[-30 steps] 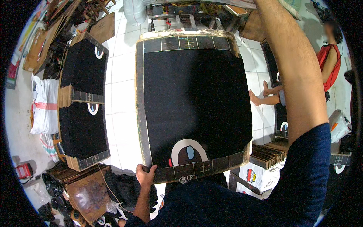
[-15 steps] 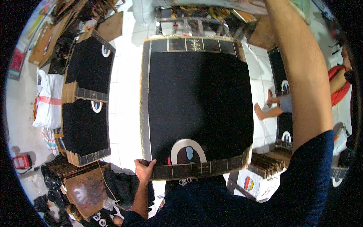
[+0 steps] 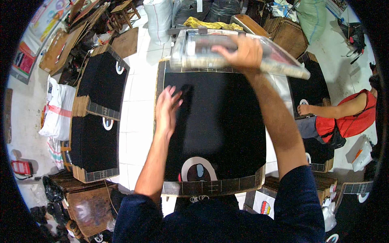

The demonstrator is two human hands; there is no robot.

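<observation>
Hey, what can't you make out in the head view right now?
Head view:
- Right hand: exact finger grip, lost to blur.
- Pale-edged frame: surface details, blurred.
- Board: far edge, partly hidden by the frame.
- Co-worker in red: head, partly lost in the dark right rim.

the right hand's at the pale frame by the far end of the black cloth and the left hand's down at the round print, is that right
Not quite: the left hand is not at the round print. The head view shows it farther up, by the cloth's left edge. The right hand is at the pale frame by the far end of the black cloth.
</observation>
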